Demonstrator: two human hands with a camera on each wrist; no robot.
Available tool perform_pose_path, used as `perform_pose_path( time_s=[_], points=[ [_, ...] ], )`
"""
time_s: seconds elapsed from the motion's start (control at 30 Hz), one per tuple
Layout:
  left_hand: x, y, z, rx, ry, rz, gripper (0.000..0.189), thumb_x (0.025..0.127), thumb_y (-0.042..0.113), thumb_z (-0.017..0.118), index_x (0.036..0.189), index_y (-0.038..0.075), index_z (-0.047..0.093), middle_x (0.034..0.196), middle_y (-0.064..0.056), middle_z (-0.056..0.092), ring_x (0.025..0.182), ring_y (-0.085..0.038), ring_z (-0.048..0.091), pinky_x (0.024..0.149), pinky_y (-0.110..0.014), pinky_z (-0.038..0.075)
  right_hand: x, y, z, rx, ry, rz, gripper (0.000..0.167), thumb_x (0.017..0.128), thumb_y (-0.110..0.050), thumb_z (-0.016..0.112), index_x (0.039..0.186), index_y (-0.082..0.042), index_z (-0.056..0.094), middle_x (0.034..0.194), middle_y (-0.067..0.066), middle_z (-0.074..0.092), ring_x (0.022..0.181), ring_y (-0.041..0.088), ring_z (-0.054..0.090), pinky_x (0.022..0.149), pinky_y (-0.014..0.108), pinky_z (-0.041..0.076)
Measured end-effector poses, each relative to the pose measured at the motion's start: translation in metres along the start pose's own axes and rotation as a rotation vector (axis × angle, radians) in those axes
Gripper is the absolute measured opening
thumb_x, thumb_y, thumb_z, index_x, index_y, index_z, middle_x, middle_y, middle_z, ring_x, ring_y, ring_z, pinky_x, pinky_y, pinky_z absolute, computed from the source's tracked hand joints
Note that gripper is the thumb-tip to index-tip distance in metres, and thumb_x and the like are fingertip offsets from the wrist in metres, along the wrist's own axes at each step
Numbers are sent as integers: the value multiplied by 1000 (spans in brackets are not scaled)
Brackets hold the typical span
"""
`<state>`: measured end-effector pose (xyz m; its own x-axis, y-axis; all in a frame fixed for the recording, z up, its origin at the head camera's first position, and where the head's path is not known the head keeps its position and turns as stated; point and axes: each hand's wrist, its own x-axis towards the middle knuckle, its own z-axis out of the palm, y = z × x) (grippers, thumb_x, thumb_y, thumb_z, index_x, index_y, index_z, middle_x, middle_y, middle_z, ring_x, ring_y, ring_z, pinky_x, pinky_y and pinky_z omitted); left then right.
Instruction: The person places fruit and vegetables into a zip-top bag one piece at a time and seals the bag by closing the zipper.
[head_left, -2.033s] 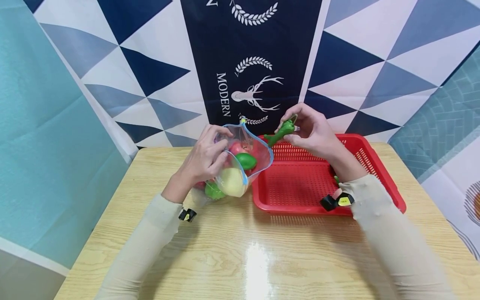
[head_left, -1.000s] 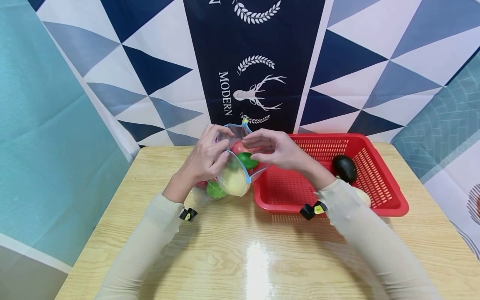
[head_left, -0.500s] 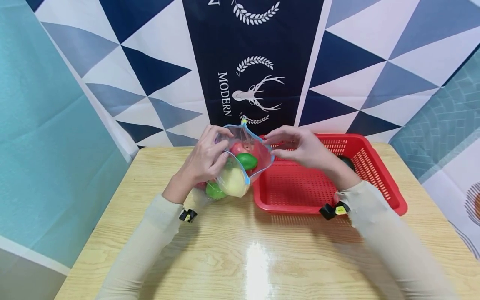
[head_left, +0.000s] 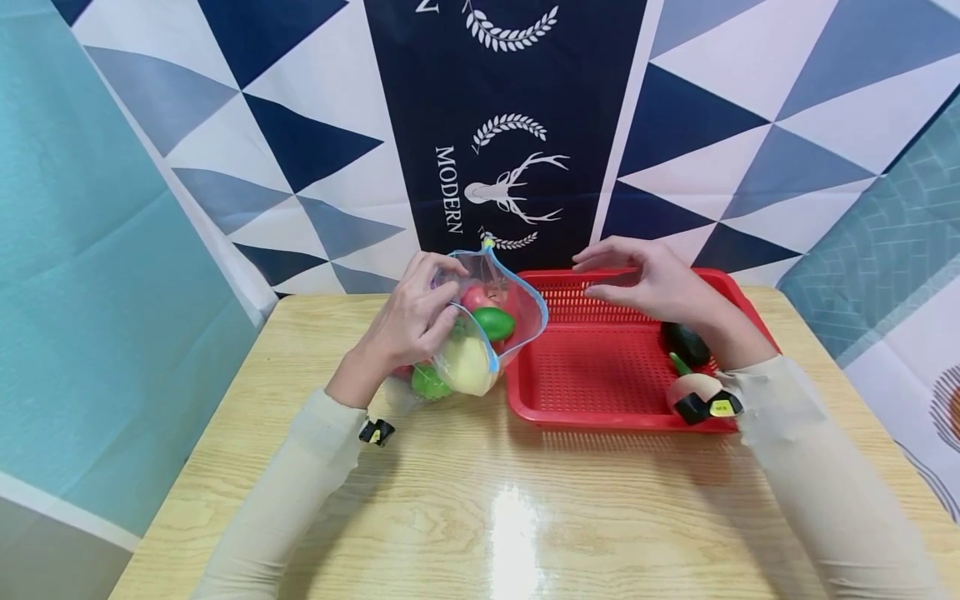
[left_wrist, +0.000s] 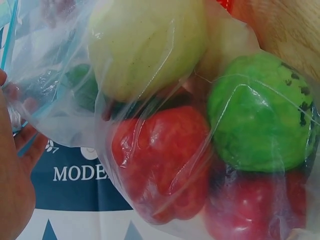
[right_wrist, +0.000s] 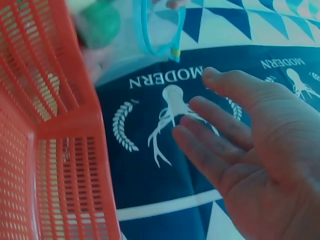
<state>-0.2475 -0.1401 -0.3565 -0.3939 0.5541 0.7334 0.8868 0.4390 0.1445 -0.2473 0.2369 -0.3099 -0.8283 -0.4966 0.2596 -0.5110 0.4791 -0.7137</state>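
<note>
In the head view my left hand [head_left: 412, 308] pinches the blue zip edge of a clear zip bag [head_left: 543, 310], whose mouth gapes toward the right. Inside lie a pale yellow-green round fruit [left_wrist: 147, 47], a green ball with dark marks [left_wrist: 262, 112], a lumpy red pepper-like piece [left_wrist: 160, 162] and another red piece [left_wrist: 255, 205]. A green oval piece [head_left: 493, 322] shows through the bag's opening. My right hand [head_left: 648, 275] hovers over the back of the red basket [head_left: 592, 418], fingers parted and nothing between them.
At the basket's right end lie a dark oval fruit or vegetable [head_left: 684, 343], a slim green tip [head_left: 679, 363] and a pale round piece [head_left: 693, 385], partly covered by the right wrist. A patterned cloth [head_left: 315, 150] hangs behind the wooden table [head_left: 450, 500].
The green pepper in my right hand went to the bag's mouth and left the fingers. That hand has since drawn back rightward over the basket. My left hand keeps its place on the bag.
</note>
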Motion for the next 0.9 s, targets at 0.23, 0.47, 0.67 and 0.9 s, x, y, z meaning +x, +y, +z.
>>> perform_pose_path(
  time_s=[0.23, 0.47, 0.67, 0.9],
  points=[
    [-1, 1, -2, 5, -6, -7, 24, 100, 16, 48, 86, 2, 62, 129, -27, 69, 118, -44, 59, 100, -55, 52, 0, 8, -16, -301, -268, 114, 52, 92, -14, 91, 141, -7, 75, 142, 21, 76, 125, 34, 74, 98, 50, 68],
    [-1, 2, -3, 11, -8, -6, 23, 100, 16, 49, 87, 3, 63, 130, -26, 69, 119, -44, 59, 100, -54, 52, -1, 27, -26, -440, -453, 304, 58, 92, -18, 90, 145, -4, 71, 145, 23, 72, 134, 45, 66, 106, 64, 62],
    [-1, 1, -3, 10, -6, -3, 23, 99, 16, 49, 86, 3, 62, 130, -26, 69, 118, -44, 58, 101, -55, 51, -2, 54, -35, -536, -462, 435, 60, 94, -19, 89, 146, 1, 68, 143, 31, 70, 128, 48, 65, 110, 71, 57],
    [1, 1, -3, 9, -16, -4, 23, 100, 16, 49, 87, 2, 63, 130, -26, 68, 118, -44, 58, 101, -54, 51, -7, 82, -40, -517, -467, 517, 61, 93, -17, 89, 146, 3, 66, 140, 35, 66, 126, 52, 62, 110, 73, 55]
  ],
)
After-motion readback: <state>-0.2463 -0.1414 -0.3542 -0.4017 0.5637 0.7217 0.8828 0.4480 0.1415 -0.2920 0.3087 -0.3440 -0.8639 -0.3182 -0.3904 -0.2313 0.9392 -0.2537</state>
